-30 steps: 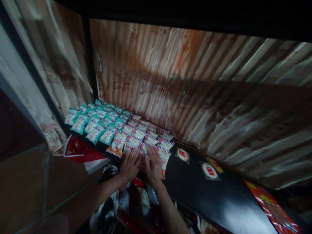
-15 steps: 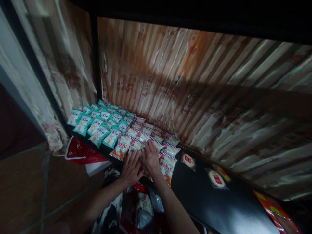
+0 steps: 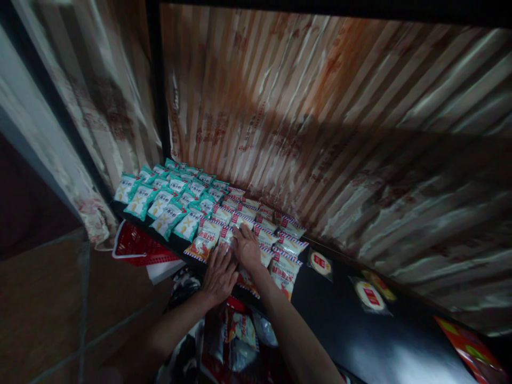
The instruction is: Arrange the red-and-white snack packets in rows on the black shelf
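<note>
Rows of red-and-white snack packets (image 3: 256, 226) lie on a black shelf (image 3: 360, 341), with teal snack packets (image 3: 168, 197) to their left. My left hand (image 3: 219, 276) lies flat, fingers spread, on the front packets at the shelf's edge. My right hand (image 3: 247, 246) rests just beyond it on a red-and-white packet, fingers laid forward and close together. The packet under both hands is mostly hidden. Whether either hand grips a packet does not show.
Two round wrapped snacks (image 3: 320, 263) (image 3: 370, 296) lie further right on the shelf, and an orange-red packet (image 3: 472, 354) at the far right. A striped paper backing (image 3: 320, 117) rises behind. A red basket (image 3: 138, 248) sits below left, and more packets (image 3: 240, 341) below the shelf.
My right hand has slid forward and to the left over the red-and-white packets. My left hand stayed at the shelf's edge. The view has shifted slightly.
</note>
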